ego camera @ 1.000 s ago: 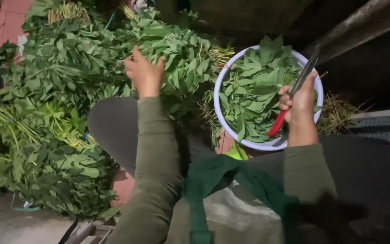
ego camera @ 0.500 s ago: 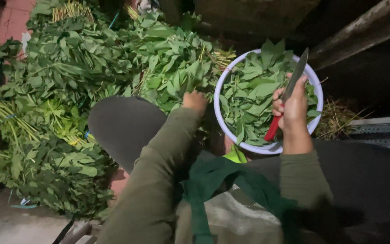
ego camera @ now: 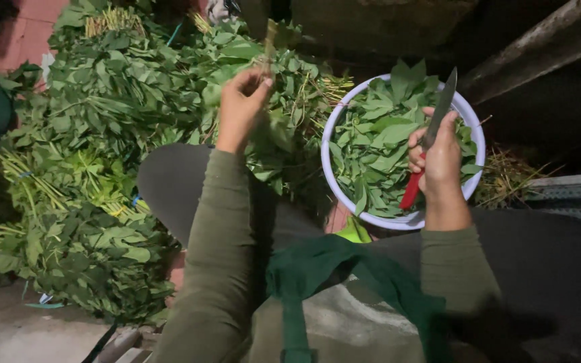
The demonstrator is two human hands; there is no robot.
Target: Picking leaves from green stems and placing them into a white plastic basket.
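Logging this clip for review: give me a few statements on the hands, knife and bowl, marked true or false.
1. The right hand holds a red-handled knife. True.
2. The knife blade points down into the bowl. False: it points up.
3. The white bowl holds green leaves. True.
4. The left hand rests in the bowl. False: it grips a leafy stem over the pile of greens.

- We are raising our left hand forward, the fingers pinching together at the top, the sleeved forearm stretching straight out.
- We are keeping our right hand fisted, knuckles up, wrist level, the forearm running alongside.
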